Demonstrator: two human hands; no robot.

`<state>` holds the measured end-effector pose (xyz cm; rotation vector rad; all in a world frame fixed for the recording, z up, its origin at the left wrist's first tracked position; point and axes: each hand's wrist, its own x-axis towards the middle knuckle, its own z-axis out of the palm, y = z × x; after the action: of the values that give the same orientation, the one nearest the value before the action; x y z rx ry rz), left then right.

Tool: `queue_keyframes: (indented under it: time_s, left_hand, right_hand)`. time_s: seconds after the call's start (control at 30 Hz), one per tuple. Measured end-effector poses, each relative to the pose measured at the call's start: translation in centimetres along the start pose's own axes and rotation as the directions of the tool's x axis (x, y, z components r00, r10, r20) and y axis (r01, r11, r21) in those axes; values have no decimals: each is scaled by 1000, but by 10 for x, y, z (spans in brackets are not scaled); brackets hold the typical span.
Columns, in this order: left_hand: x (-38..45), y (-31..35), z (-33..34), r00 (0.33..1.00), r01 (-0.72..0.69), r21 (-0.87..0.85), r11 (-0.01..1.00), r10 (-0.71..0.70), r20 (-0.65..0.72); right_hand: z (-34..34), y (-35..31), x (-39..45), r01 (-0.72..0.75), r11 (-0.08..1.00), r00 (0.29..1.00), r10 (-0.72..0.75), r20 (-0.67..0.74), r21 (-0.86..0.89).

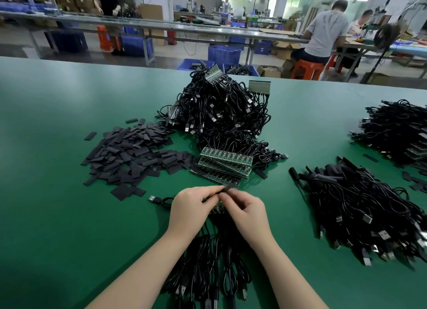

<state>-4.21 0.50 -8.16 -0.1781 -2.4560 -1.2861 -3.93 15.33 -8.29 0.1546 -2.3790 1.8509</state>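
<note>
Two hands meet just over the table (69, 216): our left hand (191, 206) and right hand (246, 213) both pinch one little black sleeve (229, 188) between them, its long side pointing away toward the green boards (223, 165).

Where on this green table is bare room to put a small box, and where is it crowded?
Widest bare patch: the green table left of the sleeve pile. A second strip lies between the central cable heap and the right cable bundles. Crowded: circuit board strips and looped cables around the left hand and right hand pinching a black sleeve.
</note>
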Motion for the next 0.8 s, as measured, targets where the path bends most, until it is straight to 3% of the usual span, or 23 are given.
queue_keyframes:
  time_s: [0.07, 0.2, 0.3, 0.4, 0.6, 0.7, 0.8]
  left_hand:
    - [0, 0, -1, 1000, -2, 30, 1000, 2, 21]
    - [-2, 2, -1, 997, -48, 70, 996, 45, 56]
    - [0, 3, 2, 990, -115, 147, 982, 102, 97]
    - [3, 1, 2, 991, -135, 195, 971, 128, 51]
    - [3, -2, 0, 973, -225, 152, 962, 213, 93]
    - [1, 2, 0, 968, -248, 131, 960, 241, 72]
    - [-1, 3, -2, 983, -183, 91, 979, 182, 22]
  right_hand:
    - [2, 0, 0, 23, 997, 1000, -22, 22, -78]
    - [-1, 2, 2, -34, 999, 998, 35, -47, 4]
    - [-6, 2, 2, -82, 987, 988, 100, -122, 140]
    - [-11, 2, 3, -88, 952, 973, 146, -181, 293]
    - [0, 1, 1, -51, 994, 998, 55, -33, 99]
    - [-7, -4, -3, -52, 977, 989, 79, -125, 205]
    - [-26, -23, -4, -24, 958, 960, 102, -262, 286]
